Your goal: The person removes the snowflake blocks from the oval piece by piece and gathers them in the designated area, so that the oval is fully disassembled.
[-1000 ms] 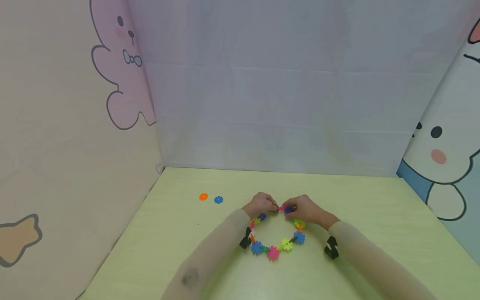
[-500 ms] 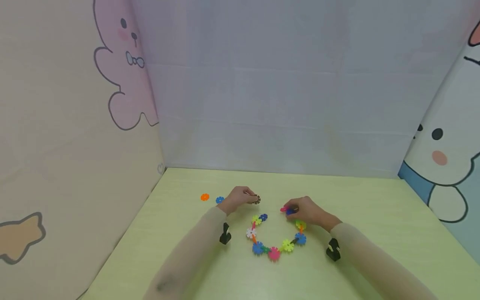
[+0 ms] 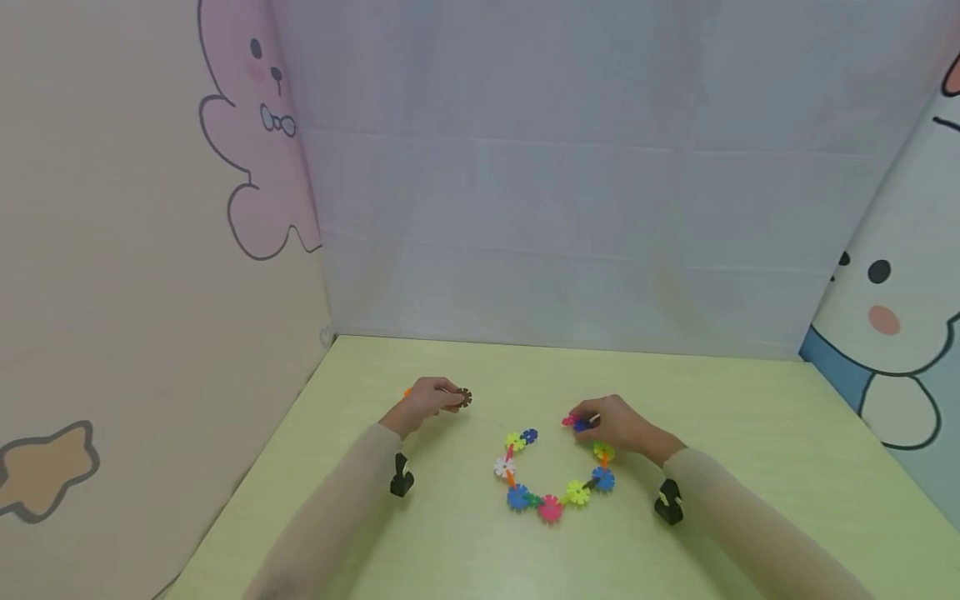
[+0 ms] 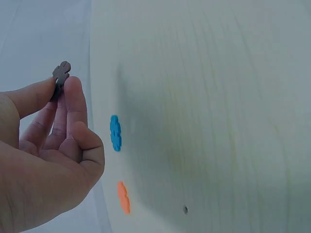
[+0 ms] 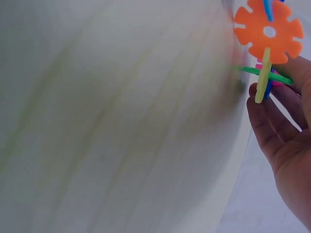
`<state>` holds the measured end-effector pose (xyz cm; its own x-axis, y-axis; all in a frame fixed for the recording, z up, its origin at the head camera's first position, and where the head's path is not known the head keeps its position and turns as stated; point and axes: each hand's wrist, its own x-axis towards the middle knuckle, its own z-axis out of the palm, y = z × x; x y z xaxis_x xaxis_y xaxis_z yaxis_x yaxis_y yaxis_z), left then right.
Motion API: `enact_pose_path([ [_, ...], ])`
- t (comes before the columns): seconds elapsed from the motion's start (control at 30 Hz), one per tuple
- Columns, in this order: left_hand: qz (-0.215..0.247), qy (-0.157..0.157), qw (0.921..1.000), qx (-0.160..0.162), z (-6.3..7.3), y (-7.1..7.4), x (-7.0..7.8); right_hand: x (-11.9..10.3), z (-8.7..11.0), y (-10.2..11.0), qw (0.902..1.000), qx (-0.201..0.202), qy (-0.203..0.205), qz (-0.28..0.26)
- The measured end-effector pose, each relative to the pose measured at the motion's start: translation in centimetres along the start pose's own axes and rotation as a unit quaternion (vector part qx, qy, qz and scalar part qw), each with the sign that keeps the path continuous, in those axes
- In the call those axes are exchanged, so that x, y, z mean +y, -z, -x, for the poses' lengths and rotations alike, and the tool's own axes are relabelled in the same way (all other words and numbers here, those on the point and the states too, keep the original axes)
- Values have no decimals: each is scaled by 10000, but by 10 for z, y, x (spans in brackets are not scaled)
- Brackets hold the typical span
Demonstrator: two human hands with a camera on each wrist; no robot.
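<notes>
My left hand pinches a brown notched interlocking disc between thumb and fingertips. In the left wrist view, that brown disc is clear of the table, with a loose blue disc and an orange disc lying beyond the hand. A curved chain of linked, many-coloured discs lies on the table, open at the back. My right hand holds its right end by a dark blue disc, from which a pink disc sticks out. Orange disc and yellow disc show near the right fingers.
The pale wooden table meets a plain cloth backdrop at its far edge. A printed cloth wall borders the left side, another the right. The chain's left end is a dark blue disc.
My left hand has drawn the brown disc away from the pink disc and carried it left, over to the loose discs. My right hand keeps its hold on the chain's end.
</notes>
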<state>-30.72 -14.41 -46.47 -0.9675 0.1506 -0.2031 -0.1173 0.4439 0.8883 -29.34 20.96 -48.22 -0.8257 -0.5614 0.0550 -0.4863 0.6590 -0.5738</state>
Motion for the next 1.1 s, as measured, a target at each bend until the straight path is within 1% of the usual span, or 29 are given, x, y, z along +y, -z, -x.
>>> enact_pose_path([
  [0.17, -15, 121, 9997, 194, 7, 21, -17, 2, 0, -1, 10000, 12, 19, 88],
  [0.23, -94, 165, 9995, 263, 9, 28, -24, 1, -1, -1, 10000, 26, 9, 80],
  [0.43, -284, 312, 9979, 485, 12, 42, -44, 0, -1, -2, 9999, 43, -108, 45],
  [0.53, -387, 386, 9969, 560, 14, 48, -51, 1, -1, -3, 9998, 72, -173, 58],
  [0.63, -504, 394, 9962, 589, 17, 52, -54, 1, -2, -3, 9996, 105, -244, 69],
  [0.77, -530, 412, 9958, 619, 19, 55, -54, 3, -2, -3, 9999, 88, -146, 28],
  [0.9, -561, 560, 9940, 748, 20, 56, -53, 4, -1, -3, 9999, 78, -119, -4],
  [1.0, -588, 599, 9932, 803, 21, 58, -53, 6, -1, -4, 9999, 89, -141, -38],
  [1.1, -622, 544, 9933, 814, 21, 58, -54, 7, -1, -4, 9999, 102, -101, -66],
])
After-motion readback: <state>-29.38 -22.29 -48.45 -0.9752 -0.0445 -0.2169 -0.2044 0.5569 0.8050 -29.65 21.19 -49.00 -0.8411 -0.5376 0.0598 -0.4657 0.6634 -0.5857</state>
